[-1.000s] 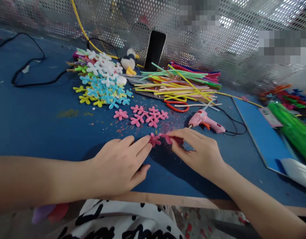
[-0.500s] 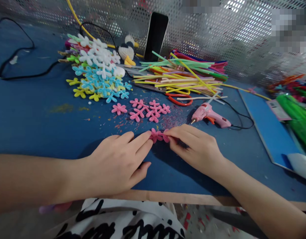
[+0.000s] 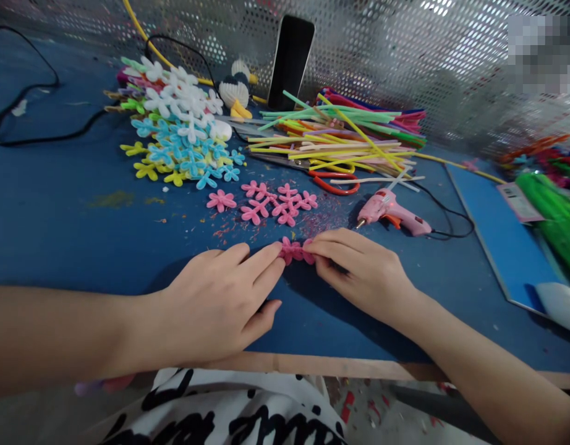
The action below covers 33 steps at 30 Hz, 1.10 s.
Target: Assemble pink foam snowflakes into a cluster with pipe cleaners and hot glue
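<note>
A pink pipe-cleaner flower piece (image 3: 293, 250) lies on the blue table between my hands. My left hand (image 3: 229, 293) rests flat, fingers stretched out and thumb apart, its fingertips pressing the piece's left end. On the other side, my right hand (image 3: 363, 262) pinches the right end between thumb and fingers, covering part of the petals. Just beyond sit a single pink flower (image 3: 221, 200) and a cluster of joined pink flowers (image 3: 285, 204). A pink hot glue gun (image 3: 394, 213) lies beyond my right hand, its nozzle pointing left.
White, blue and yellow flowers (image 3: 178, 133) are heaped at back left. Loose pipe cleaners (image 3: 340, 133) partly cover red-handled scissors (image 3: 336, 184). A phone (image 3: 290, 62) leans on the perforated metal screen. At right lie a blue board (image 3: 498, 235) and a green bundle (image 3: 544, 210).
My right fingers have shifted slightly left, bringing the right end of the pink piece closer to its middle. My left hand keeps its place; the view has tilted slightly.
</note>
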Available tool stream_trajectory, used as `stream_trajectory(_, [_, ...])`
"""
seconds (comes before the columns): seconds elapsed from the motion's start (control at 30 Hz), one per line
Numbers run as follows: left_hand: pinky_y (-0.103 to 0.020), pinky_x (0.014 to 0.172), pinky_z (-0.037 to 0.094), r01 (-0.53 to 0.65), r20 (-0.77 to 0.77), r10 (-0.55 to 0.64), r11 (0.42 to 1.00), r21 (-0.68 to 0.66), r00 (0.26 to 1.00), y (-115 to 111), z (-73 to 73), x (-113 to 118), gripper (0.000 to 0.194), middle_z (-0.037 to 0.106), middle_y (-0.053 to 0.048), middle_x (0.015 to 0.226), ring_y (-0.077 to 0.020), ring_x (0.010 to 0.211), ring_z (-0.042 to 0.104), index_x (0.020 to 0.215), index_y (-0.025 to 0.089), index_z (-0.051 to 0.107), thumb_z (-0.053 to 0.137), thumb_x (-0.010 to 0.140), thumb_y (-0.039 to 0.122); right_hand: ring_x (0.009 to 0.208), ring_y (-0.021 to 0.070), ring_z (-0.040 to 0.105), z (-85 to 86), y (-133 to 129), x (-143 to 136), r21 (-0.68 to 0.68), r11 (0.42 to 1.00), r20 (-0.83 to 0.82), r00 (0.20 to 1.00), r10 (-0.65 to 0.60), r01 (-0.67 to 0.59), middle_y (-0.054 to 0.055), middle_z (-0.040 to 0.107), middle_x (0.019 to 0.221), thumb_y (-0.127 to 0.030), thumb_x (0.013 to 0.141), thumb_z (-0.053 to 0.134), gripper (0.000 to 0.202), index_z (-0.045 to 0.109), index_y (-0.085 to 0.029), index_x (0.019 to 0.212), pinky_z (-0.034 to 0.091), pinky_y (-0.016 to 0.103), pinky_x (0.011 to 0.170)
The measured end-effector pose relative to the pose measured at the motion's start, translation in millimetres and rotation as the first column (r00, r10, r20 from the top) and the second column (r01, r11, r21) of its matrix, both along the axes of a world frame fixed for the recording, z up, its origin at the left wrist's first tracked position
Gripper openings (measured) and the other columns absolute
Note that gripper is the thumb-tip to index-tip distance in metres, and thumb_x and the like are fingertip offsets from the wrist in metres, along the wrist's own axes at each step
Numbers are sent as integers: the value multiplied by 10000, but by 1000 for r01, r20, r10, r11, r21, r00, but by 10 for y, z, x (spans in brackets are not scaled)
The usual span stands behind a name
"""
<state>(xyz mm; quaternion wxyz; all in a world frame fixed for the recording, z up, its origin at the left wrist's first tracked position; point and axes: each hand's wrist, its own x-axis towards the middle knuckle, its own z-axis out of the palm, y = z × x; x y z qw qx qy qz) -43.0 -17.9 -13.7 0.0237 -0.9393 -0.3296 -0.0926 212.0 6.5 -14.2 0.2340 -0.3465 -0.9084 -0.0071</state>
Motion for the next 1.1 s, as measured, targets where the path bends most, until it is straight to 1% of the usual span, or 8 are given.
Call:
stream_trajectory(0.2, [-349,626,526,4,-3,-4,1000,9,1000,-4,-4,-3,467,599,-136,1409,-248,932,643,1369,138,585,435,998,379,922,156,696,4,-8,-14,12,1000,18,1000,-18,18,98,695,1102,-87,936,565,200,693,-193,1048,578,280,815])
stream_trajectory(0.5, [-367,646,544,3,-6,-3,1000,1,1000,-7,2,-3,468,593,-147,1406,-256,943,647,1372,134,584,437,997,374,960,174,682,-7,-3,8,-31,1000,26,1000,-5,6,96,679,1089,-100,953,542,223,676,-205,1098,581,311,844])
stream_trajectory(0.7, [-348,656,537,1,-12,-1,1000,1,1000,-10,10,-4,472,588,-133,1425,-247,956,648,1379,140,582,435,998,376,982,179,672,0,1,-1,-58,998,9,1000,8,-8,108,666,1101,-95,954,523,240,670,-192,1118,577,318,866])
stream_trajectory(0.83, [-354,658,535,1,-16,-1,1000,-8,1000,-9,19,-4,471,585,-135,1429,-251,956,643,1378,139,582,426,1000,372,998,190,675,21,5,-20,-52,999,-13,1000,10,-11,114,669,1107,-87,928,545,248,676,-187,1113,582,332,877])
stream_trajectory(0.93, [-351,648,528,1,-14,-1,1000,-12,1000,-7,22,-4,464,590,-149,1417,-250,933,638,1365,135,590,431,995,368,977,184,683,29,3,-20,-41,999,-29,1000,5,-7,100,684,1085,-87,927,547,261,681,-205,1118,589,330,869])
stream_trajectory(1.1, [-359,670,537,2,-4,-2,1000,-31,1000,-4,20,-3,456,580,-166,1418,-254,941,634,1361,142,588,447,993,370,953,169,699,22,-4,-9,-33,999,-43,999,-2,0,76,711,1079,-91,935,558,262,691,-228,1114,592,307,869])
